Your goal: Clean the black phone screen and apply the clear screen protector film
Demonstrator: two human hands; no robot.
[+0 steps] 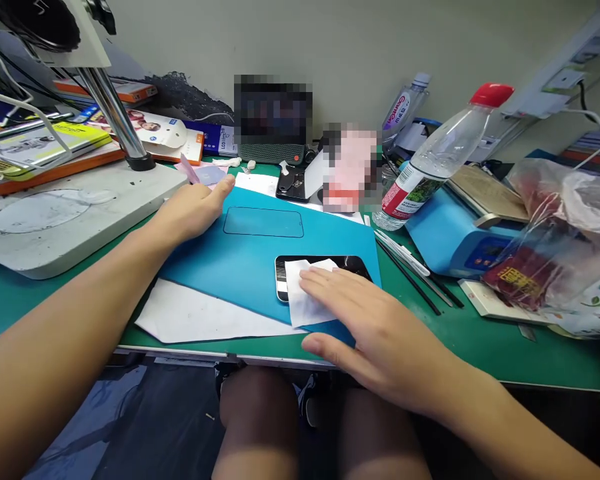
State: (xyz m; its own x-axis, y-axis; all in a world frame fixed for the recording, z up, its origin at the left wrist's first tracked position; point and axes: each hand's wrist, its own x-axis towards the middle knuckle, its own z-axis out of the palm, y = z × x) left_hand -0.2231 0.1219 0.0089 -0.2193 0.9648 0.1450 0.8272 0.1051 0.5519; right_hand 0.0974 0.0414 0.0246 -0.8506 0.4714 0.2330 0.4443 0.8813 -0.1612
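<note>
A phone (281, 279), dark with a shiny rim, lies on the blue mat (260, 267). Over its middle is spread a white wipe (305, 307). My right hand (365, 327) rests flat on the wipe, fingers stretched out and thumb apart. At the mat's far left edge is my left hand (195, 210), its thumb pointing forward; its other fingers are mostly hidden, so any grip cannot be made out. Behind that hand lie pink and pale blue film pieces (209, 175). A thin black-outlined screen protector (263, 222) lies on the mat beyond the phone.
A stand with a metal post (125, 127) occupies the left. White paper (200, 317) sticks out under the mat. Right of it lie thin tools (413, 267), a tilted red-capped bottle (430, 167), a blue device (445, 233) and a plastic bag (555, 227). A speaker (267, 154) stands behind.
</note>
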